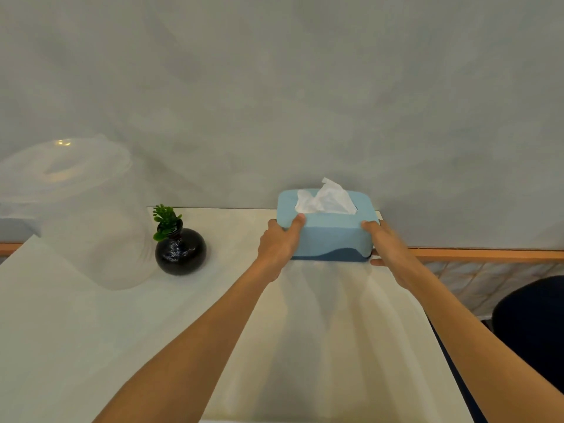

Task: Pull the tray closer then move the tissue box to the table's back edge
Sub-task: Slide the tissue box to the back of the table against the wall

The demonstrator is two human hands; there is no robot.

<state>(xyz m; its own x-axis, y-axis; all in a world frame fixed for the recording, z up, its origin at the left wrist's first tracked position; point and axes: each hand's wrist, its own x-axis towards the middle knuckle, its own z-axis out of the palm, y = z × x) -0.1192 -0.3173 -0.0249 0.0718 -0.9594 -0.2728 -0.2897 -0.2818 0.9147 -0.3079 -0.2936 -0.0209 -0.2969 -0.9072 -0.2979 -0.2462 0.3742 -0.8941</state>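
A light blue tissue box [331, 233] with a darker blue base and a white tissue [328, 198] sticking out of its top stands at the white table's [122, 331] back edge, close to the grey wall. My left hand [279, 244] grips its left end, thumb on the top. My right hand [387, 251] holds its right end, fingers along the side. Both arms reach straight forward. No tray shows as a separate thing in this view.
A round black vase [180, 251] with a small green plant [166, 221] stands left of the box. Further left is a large clear plastic container [76, 209] with a lid. A dark round seat [531, 328] lies off the table's right edge.
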